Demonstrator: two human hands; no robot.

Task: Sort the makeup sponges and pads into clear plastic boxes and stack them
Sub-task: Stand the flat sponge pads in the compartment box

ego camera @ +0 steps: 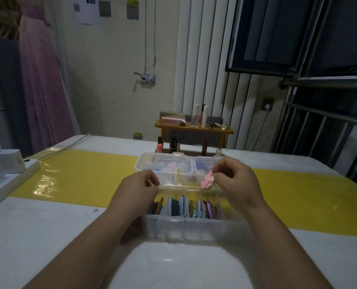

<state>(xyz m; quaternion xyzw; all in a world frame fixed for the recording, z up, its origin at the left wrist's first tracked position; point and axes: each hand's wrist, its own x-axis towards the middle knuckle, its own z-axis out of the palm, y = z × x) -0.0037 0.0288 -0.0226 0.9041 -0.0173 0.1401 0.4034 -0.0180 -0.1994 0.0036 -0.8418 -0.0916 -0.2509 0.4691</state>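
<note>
Sponge (207, 181), pink-and-white marbled: pinched between thumb and fingertips of right hand (238, 184), hanging just left of that hand. Left hand (139, 188) pinches the rim of a clear plastic piece (173, 185) (lid or tray, cannot tell) spanning between the hands. Open box (186, 224), below both hands, holds pads (179, 207) standing on edge. Closed box (165, 161) lies beyond the fingertips.

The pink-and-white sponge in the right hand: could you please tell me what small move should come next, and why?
Probably lower the sponge into the open clear box: the right hand pinches it just above the box's right half, while the left hand grips the box's left edge.
</note>
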